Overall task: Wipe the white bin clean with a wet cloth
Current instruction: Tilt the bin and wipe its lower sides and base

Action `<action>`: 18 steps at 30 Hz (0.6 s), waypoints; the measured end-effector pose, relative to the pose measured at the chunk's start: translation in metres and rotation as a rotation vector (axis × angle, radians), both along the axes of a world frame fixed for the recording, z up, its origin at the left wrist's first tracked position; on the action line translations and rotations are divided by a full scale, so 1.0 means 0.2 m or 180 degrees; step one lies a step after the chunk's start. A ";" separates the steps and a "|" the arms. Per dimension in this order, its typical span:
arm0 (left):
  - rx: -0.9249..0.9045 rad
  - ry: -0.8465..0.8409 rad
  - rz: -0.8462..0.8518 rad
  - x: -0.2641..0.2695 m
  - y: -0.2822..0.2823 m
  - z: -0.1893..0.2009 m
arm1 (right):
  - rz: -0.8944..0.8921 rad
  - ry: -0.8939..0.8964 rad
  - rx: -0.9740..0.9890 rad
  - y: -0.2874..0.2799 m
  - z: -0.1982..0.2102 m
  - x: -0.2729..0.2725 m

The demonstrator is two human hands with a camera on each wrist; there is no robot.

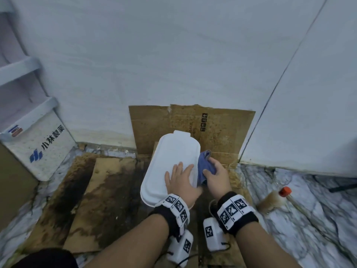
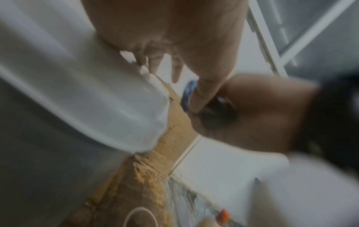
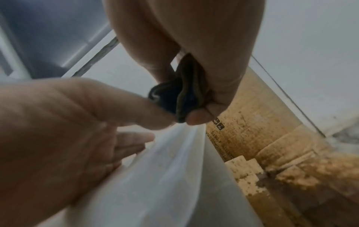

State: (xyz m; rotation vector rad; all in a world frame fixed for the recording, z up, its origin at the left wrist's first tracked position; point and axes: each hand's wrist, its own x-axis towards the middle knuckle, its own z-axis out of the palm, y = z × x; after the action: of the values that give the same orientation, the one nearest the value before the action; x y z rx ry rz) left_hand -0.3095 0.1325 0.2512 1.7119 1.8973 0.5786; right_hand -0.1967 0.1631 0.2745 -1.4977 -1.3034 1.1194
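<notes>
White wall (image 1: 173, 55) far; marble-pattern floor (image 1: 309, 219) under me, covered centre and left by stained, flattened cardboard (image 1: 92, 200). A white panel (image 1: 309, 103) closes the right side. White bin (image 1: 170, 167) stands on the cardboard in the middle, lid closed, long axis running near to far. Far left, a white container with blue printed characters (image 1: 44, 149). Near right on the floor, an orange-capped bottle (image 1: 274, 198) lying on its side. My left hand (image 1: 181, 180) lies flat on the near end of the lid, fingers spread. My right hand (image 1: 216, 176) grips the bunched blue cloth (image 1: 204, 167) against the bin's right side.
</notes>
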 end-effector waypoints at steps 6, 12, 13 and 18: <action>0.0402 -0.0219 0.0169 -0.43 -0.09 0.09 | 0.0598 -0.1295 0.0417 -0.08 -0.03 -0.05; -0.0725 -0.1040 0.0036 -0.70 -0.16 0.09 | 0.1464 -0.3341 0.0823 -0.13 -0.08 -0.18; -0.0775 -0.1239 -0.0079 -0.71 -0.17 0.08 | 0.1469 -0.3502 0.0873 -0.12 -0.08 -0.18; -0.0795 -0.1484 0.0020 -0.74 -0.15 0.00 | 0.1588 -0.3616 0.0927 0.11 -0.11 -0.13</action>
State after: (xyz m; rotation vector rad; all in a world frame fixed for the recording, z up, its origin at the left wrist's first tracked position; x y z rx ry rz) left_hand -0.4579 0.1029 0.2517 1.2798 1.5666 0.6466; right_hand -0.2217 0.1848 0.2517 -1.6529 -2.5740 0.2111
